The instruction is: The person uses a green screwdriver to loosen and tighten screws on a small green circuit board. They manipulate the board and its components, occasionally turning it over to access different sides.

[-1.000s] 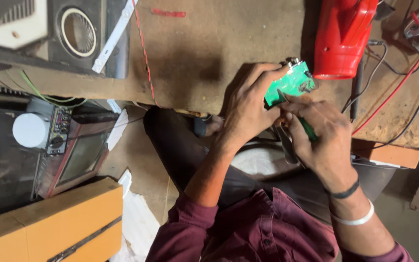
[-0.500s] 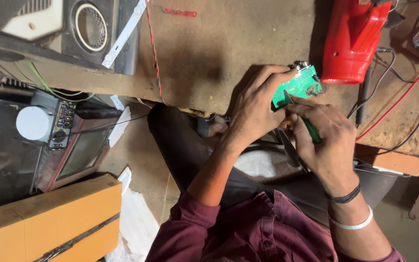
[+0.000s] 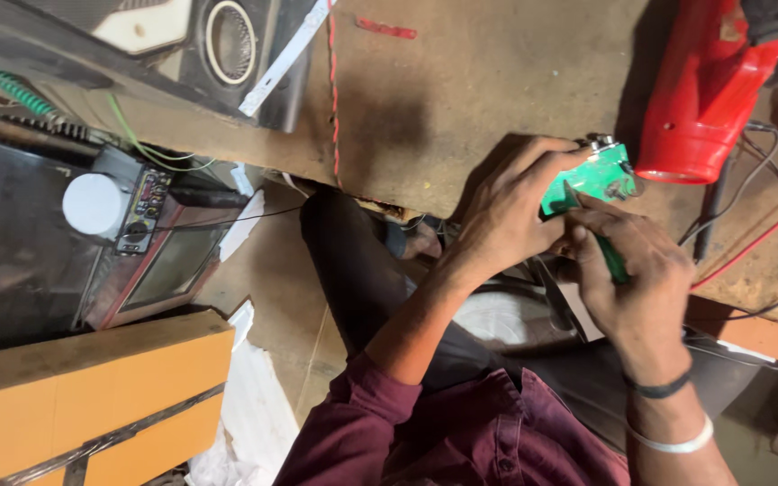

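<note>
We note L hand gripping green circuit board at workbench edge, beside red tool. R hand fingers closed on green-handled tool, tip touching board.

The worktop lies bare and brown to the left of the hands, wide enough for a hand to pass, crossed only by a thin red cord and a white strip. To the right the way is blocked: a red tool body stands just beside the green circuit board, and red and black wires trail over the surface behind it. The left hand and right hand crowd the worktop's edge. Below the edge, the person's legs fill the gap.
</note>
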